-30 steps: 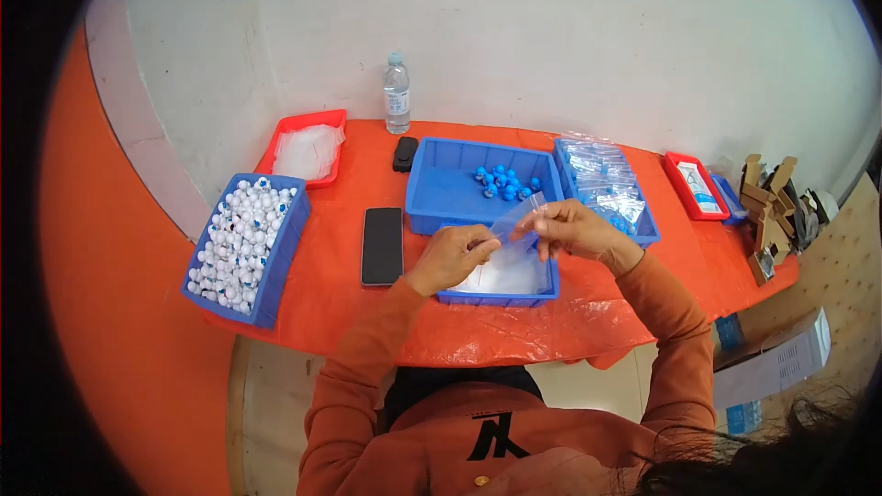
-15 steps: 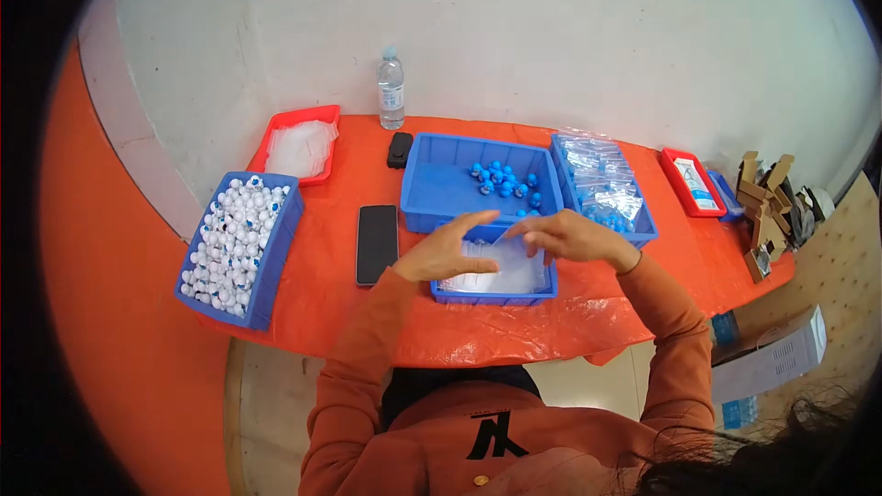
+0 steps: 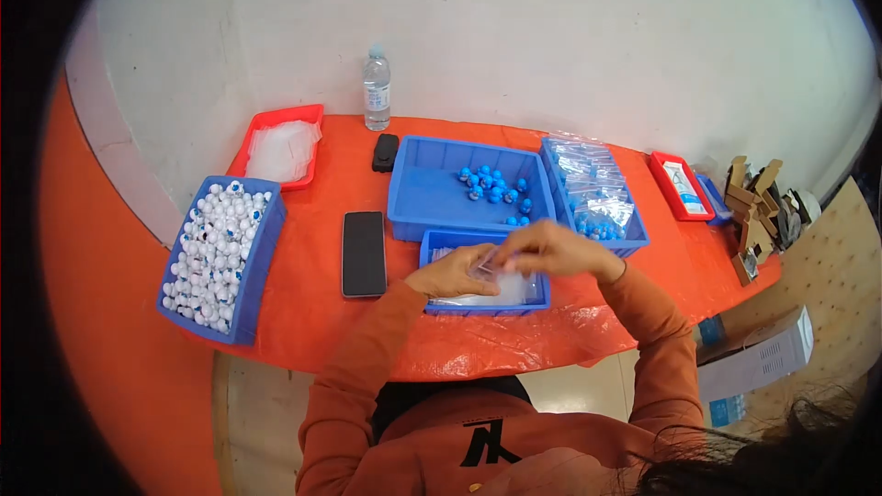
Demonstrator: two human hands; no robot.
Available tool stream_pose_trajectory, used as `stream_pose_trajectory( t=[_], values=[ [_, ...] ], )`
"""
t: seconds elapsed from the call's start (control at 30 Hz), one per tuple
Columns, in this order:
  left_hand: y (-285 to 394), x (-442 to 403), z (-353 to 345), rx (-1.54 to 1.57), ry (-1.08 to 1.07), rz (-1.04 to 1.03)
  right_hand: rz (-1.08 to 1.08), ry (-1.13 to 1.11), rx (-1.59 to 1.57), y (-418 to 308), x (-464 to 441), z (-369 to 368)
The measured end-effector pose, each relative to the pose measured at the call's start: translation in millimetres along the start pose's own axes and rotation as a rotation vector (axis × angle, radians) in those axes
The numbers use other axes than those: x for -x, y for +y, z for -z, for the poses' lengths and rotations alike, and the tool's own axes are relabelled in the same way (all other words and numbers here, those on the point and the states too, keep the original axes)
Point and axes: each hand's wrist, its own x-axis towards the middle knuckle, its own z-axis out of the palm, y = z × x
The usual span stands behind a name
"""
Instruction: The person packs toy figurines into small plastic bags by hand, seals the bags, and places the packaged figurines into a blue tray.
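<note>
Over the small blue tray (image 3: 487, 310) of flat clear bags, my left hand (image 3: 457, 274) is closed on a clear plastic bag (image 3: 484, 264). My right hand (image 3: 549, 250) is at the bag's right side, its fingers bent and blurred; whether they grip the bag is hard to make out. Behind the hands, a larger blue tray (image 3: 432, 186) holds several blue balls (image 3: 494, 186). To its right, another blue tray (image 3: 634, 244) holds clear bags with blue balls in them (image 3: 597, 211).
A blue box (image 3: 248, 289) full of white balls stands at the left, near a red tray (image 3: 315, 149) of clear sheets. A phone (image 3: 364, 254), a small black device (image 3: 386, 152), a water bottle (image 3: 377, 92), a red tray (image 3: 681, 187) and cardboard pieces (image 3: 755, 207) are around.
My left hand has gone from spread fingers to closed on the bag. My right hand has moved slightly left, close to it. The view has shifted a little.
</note>
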Motion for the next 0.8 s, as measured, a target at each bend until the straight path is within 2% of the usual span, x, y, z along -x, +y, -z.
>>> stream_pose_trajectory(
  t=[0.07,0.13,0.17,0.23,0.27,0.4,0.57,0.77,0.8],
  values=[
    [-5,-2,0,0.065,0.041,-0.023,-0.127,0.387,-0.235,28,-9,19],
    [-7,-1,-3,0.106,0.097,-0.063,-0.213,0.562,0.273,71,-23,35],
    [-7,0,-3,0.142,0.16,-0.107,-0.214,0.565,0.271,92,-29,33],
    [-6,2,0,0.209,0.289,-0.198,-0.311,0.437,0.791,129,-45,26],
    [-6,3,0,0.206,0.291,-0.198,-0.308,0.44,0.79,139,-50,23],
    [-2,6,-3,0.285,0.264,-0.172,-0.327,0.368,1.193,170,-67,8],
    [-6,3,-3,0.299,0.25,-0.158,-0.418,0.353,1.173,200,-74,-3],
    [-11,-2,-2,0.206,0.264,-0.18,-0.405,0.296,1.145,182,-60,1],
    [-8,-1,-1,0.252,0.253,-0.134,-0.361,0.374,0.839,158,-55,9]
  ],
)
